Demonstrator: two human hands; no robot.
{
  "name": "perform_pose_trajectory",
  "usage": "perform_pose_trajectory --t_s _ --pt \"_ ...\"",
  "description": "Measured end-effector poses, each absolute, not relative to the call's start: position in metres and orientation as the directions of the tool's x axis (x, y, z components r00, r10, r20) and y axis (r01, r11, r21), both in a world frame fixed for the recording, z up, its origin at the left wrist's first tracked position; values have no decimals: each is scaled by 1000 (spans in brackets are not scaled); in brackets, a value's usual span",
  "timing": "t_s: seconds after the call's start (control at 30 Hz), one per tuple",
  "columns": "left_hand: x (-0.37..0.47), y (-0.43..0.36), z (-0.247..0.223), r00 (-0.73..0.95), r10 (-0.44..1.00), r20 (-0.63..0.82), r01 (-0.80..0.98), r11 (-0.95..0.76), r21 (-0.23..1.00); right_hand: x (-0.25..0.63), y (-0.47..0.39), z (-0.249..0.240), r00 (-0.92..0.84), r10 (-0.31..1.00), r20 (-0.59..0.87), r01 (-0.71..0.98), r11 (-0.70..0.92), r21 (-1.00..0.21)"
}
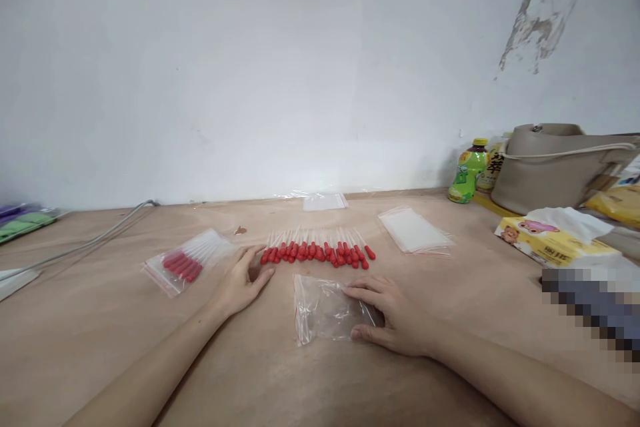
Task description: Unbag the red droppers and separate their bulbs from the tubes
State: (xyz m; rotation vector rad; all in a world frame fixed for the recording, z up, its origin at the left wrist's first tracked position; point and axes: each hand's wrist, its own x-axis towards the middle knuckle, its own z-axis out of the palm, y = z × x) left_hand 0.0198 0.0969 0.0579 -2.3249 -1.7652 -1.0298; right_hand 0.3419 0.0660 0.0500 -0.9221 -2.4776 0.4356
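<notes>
Near the middle of the surface (100, 347), a row of red-bulbed droppers (317, 252) lies side by side, tips toward the far edge. At the row's left end rests the left hand (241, 283), fingers loosely spread and flat, fingertips touching or just beside the first bulbs; it grips nothing. Closer to the near edge, just in front of the row, lies an empty clear bag (323, 308) with a red zip line down its left side. The right hand (393, 317) rests on that bag's right part, fingers spread and pressing it down, thumb along the bag's lower edge. To the left of the left hand sits a filled bag (187, 261), holding a bunch of droppers, so judging by this, one batch looks packed while the whole loose row remains unbagged. A stack of spare bags (415, 232) lies right of the row, and another bag (325, 201) rests by the far edge against the wall. Toward the right edge stand a green bottle (467, 173), a beige handbag (555, 163) and a tissue pack (550, 237); a cable (90, 240) runs along the left side. Bare room lies open along the near edge and between the filled bag and the cable; the right side is crowded.
</notes>
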Motion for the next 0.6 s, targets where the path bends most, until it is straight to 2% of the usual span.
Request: perform_pose_trajectory --t_s 0.1,0.17,0.27,0.37,0.43,0.53,0.6 --pt "34 77 68 227 742 631 848 -470 247 343 66 51 -682 668 297 530 732 -429" --pt "51 59 72 326 730 601 788 -561 254 343 66 53 -698 655 289 526 744 -413" --pt "81 34 71 423 771 477 755 -590 285 342 65 56 -720 635 281 521 761 -386" --pt "98 22 67 515 782 349 755 -608 248 342 66 58 -735 621 272 519 774 -362" --pt "97 22 67 606 763 226 727 -646 231 344 68 59 -745 613 261 516 779 -355" --pt "85 29 73 719 694 40 658 -698 282 349 70 60 -752 617 231 523 773 -360" --pt "77 33 78 760 650 -18 622 -719 310 351 71 60 -753 622 215 523 764 -378"
